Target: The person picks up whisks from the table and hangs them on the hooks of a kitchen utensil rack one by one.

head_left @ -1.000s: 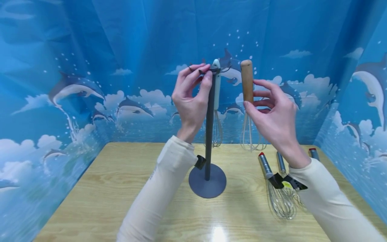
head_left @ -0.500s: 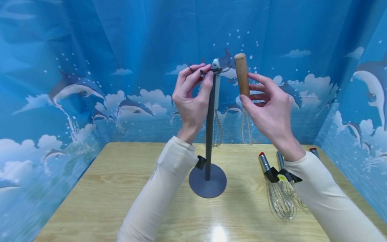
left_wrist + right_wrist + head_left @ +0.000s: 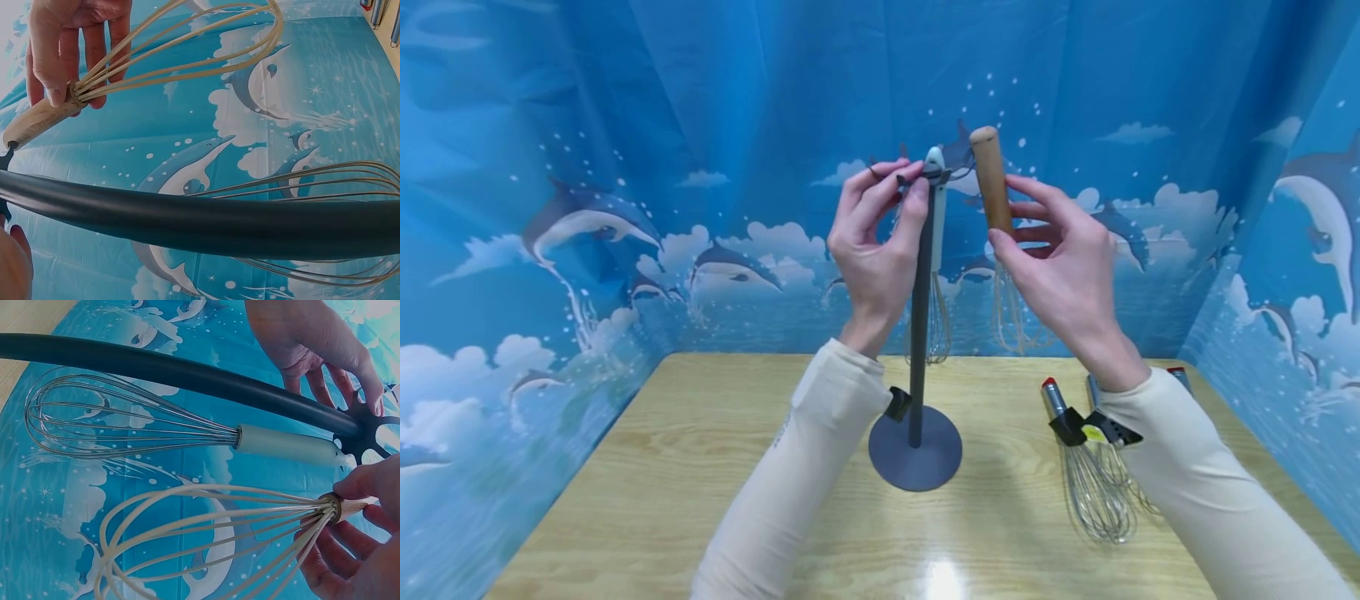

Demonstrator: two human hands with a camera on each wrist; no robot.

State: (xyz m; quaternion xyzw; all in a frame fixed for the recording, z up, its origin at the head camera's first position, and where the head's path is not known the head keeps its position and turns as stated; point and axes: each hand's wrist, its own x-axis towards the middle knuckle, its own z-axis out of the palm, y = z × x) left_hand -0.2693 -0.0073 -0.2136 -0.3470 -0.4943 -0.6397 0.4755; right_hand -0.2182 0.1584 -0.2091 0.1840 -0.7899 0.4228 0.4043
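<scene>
A dark metal stand [image 3: 919, 333] with a round base stands upright on the table. My left hand [image 3: 874, 242] pinches the hook rack [image 3: 357, 432] at its top, fingertips on its left side. From one hook hangs a whisk with a pale green handle [image 3: 284, 444], its wires down behind the pole. My right hand [image 3: 1063, 258] holds a second whisk by its wooden handle [image 3: 991, 179], fingers and thumb near the collar, pale wires hanging below. The handle leans left; in the left wrist view its end [image 3: 17, 136] is right at a dark hook [image 3: 5, 161].
Several metal whisks [image 3: 1097, 500] lie at the right of the wooden table [image 3: 715, 467], one with a red tip, partly hidden by the right wrist's black camera mount [image 3: 1069, 427]. A blue dolphin-print curtain [image 3: 737, 208] closes off the back and sides.
My right hand has moved left and slightly up with the wooden-handled whisk, bringing it closer to the rack and tilting its top left. The left hand stays on the rack.
</scene>
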